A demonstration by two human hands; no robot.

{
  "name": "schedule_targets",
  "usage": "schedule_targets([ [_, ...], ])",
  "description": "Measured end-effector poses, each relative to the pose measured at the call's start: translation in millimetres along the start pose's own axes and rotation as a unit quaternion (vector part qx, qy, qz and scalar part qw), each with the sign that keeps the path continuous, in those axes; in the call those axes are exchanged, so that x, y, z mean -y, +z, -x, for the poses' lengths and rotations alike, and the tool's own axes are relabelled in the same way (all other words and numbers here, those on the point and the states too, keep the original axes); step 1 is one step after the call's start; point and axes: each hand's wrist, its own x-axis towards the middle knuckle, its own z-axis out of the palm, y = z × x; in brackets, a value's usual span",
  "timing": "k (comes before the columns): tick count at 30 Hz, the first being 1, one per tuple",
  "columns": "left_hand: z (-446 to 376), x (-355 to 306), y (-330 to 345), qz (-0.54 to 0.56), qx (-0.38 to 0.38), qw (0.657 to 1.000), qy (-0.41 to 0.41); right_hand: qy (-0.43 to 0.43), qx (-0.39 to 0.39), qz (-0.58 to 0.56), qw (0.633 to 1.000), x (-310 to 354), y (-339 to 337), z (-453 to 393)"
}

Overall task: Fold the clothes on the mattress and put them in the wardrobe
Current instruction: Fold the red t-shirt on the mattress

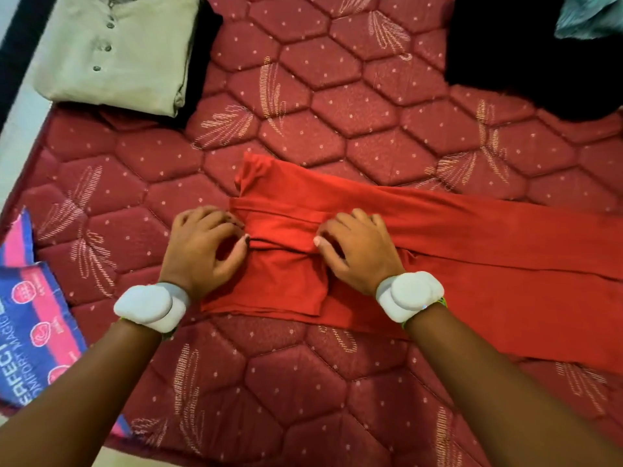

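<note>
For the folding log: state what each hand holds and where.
Both hold the red garment: left hand pinches its folded left end, right hand grips the fold's middle.

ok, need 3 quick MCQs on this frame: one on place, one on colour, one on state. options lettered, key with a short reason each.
1. Where does the folded beige shirt lie on the mattress?
A. the far left corner
B. under the hands
C. the near right corner

2. What colour is the garment being folded?
A. black
B. red
C. teal

3. What are the hands doing?
A. both hang idle above the mattress
B. one lifts the beige shirt
C. both grip the red garment at a fold

Key:
1 A: the shirt sits at the upper left of the view, on top of a dark garment.
2 B: the cloth under the hands is red.
3 C: the left hand and the right hand have fingers curled into a gathered fold of the red cloth.
</note>
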Motion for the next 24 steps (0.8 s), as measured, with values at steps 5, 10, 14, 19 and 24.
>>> schedule_targets([
  [5,-64,-17,7,-0.002,-0.088,0.956,-0.279,0.237,-0.106,0.025,0.965,-47,-21,-24],
  [10,-94,-23,40,-0.062,-0.037,0.937,-0.342,0.299,0.012,0.002,0.954,-87,-24,-30],
  [14,-83,-14,46,-0.045,-0.060,0.939,-0.336,0.291,-0.016,0.027,0.956,-95,-22,-36],
  [19,-84,-2,41,-0.048,-0.066,0.939,-0.333,0.313,-0.029,0.082,0.946,-92,-15,-47],
  [24,-87,-19,45,-0.102,-0.186,0.938,-0.274,0.278,-0.178,0.119,0.937,-70,-8,-37],
])
